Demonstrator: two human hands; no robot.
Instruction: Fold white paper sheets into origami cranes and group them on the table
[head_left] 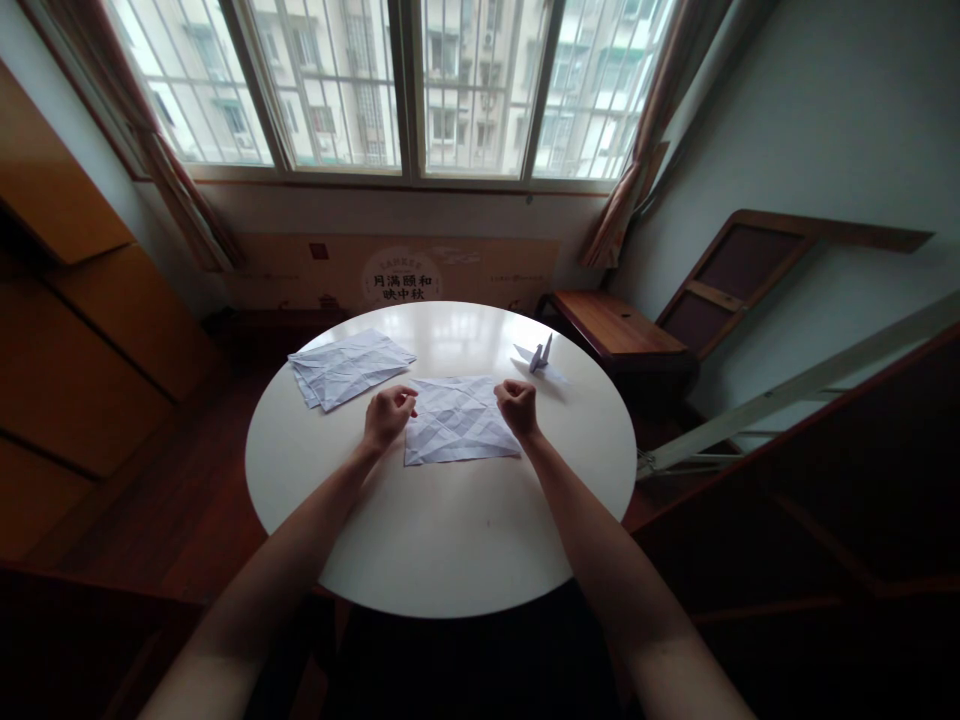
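White tabletop (450,545) is bearing a creased paper sheet (461,425) between curled left hand (388,415) and right hand (519,406); pinch unclear; uneven pulling could tear it.

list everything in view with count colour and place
round table: 1, white, centre
creased sheet: 1, white, middle of round table
other creased sheets: at least two, white, round table's left
paper bird: 1, white, round table's far right
window: 1, pale-framed, far wall
buildings: count unclear, pale, outside
curtains: 2, reddish, flanking window
printed panel: 1, tan, below window
low wooden table: 1, brown, right background
wood-framed panel: 1, brown, along right wall
cabinet: 1, orange-brown, left
floor: 1, brown, lower left
left hand: 1, bare, at sheet's left edge
right hand: 1, bare, at sheet's right edge
arms: 2, bare, foreground
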